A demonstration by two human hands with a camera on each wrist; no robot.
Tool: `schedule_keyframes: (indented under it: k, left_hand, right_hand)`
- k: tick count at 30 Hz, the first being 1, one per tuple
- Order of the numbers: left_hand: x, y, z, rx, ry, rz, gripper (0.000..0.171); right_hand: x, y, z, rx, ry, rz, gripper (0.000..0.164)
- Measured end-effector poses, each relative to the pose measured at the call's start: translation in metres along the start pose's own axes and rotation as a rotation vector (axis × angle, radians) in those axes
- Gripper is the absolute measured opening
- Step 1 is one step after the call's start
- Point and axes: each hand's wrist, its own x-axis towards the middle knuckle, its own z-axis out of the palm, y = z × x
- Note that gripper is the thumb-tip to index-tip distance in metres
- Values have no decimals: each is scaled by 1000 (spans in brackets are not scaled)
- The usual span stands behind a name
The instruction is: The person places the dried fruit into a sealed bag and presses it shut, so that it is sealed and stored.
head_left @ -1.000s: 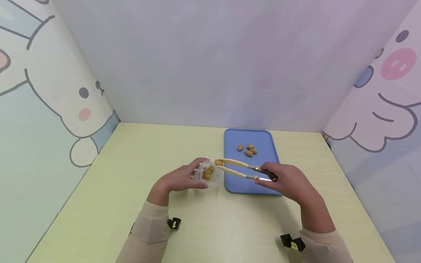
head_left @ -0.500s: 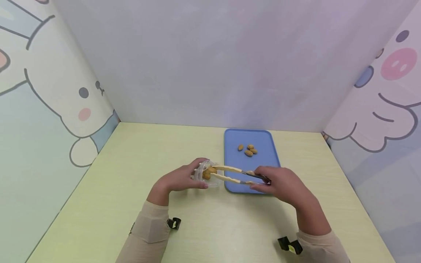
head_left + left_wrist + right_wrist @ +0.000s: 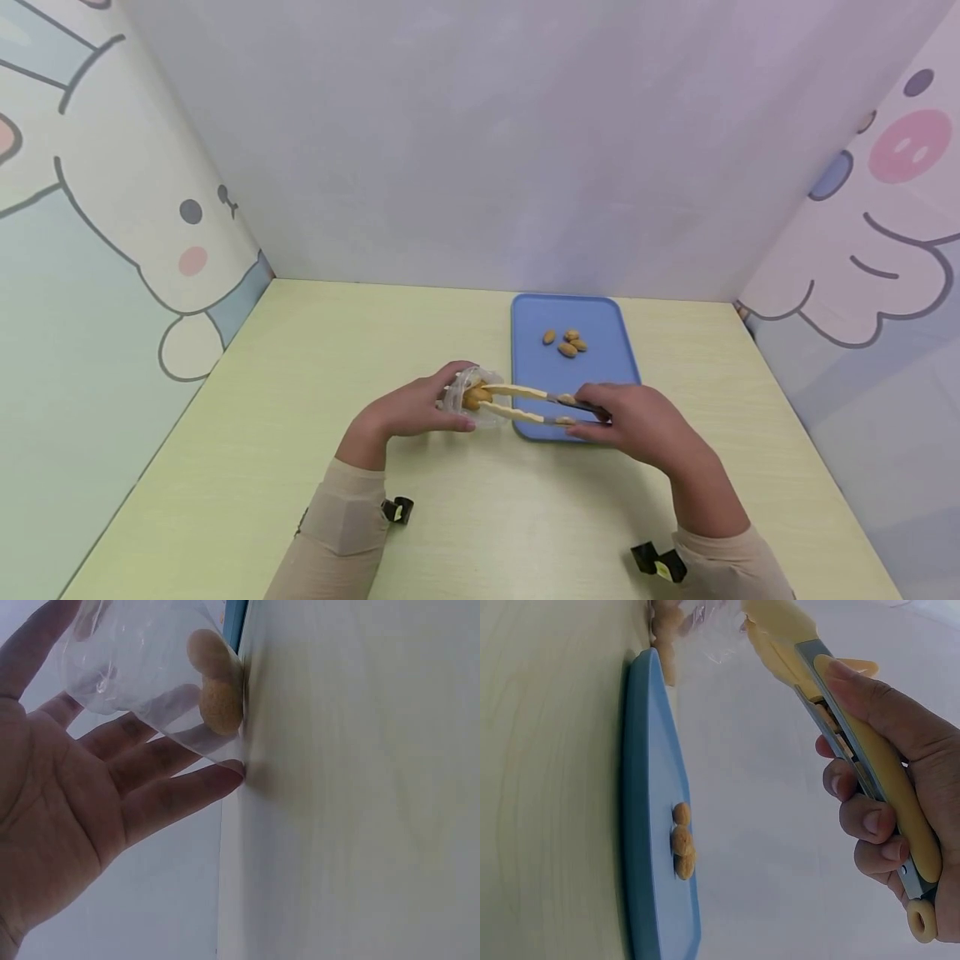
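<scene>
My left hand (image 3: 412, 407) holds a clear plastic cup (image 3: 139, 664) from the side, thumb and fingers around its wall. Several brown nuts (image 3: 222, 705) lie inside the cup, seen through the wall in the left wrist view. In my right hand (image 3: 648, 433) I grip tongs (image 3: 885, 761) with yellow arms and metal in the middle. The tong tips reach into the cup's mouth, a little apart, right at the nuts in the head view. Behind the tongs, several more nuts (image 3: 567, 350) sit in a loose group on a blue tray (image 3: 536, 313).
The tray lies on a pale wooden table (image 3: 360, 342), just right of the cup, with its far edge close to the back wall (image 3: 450, 167). Side walls with cartoon animals (image 3: 120, 208) enclose the table. Black wrist straps (image 3: 660, 562) show below the sleeves.
My right hand has moved left, bringing the tong tips from the cup's rim into its mouth. The nut formerly between the tips is now among those in the cup. The left hand stays put.
</scene>
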Motion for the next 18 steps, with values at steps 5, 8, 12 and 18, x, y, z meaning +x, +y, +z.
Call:
schedule_keyframes:
  k: [5, 8, 12, 18]
  left_hand:
    - [0, 1, 0, 5, -4, -1, 86]
    - [-1, 2, 0, 1, -7, 0, 86]
    - [-1, 1, 0, 2, -10, 0, 86]
    - [0, 2, 0, -2, -11, -3, 87]
  right_hand:
    - [0, 0, 1, 7, -3, -6, 25]
    - [0, 1, 2, 3, 2, -5, 25]
    - [0, 1, 3, -2, 1, -1, 25]
    - [0, 2, 1, -7, -17, 8, 26]
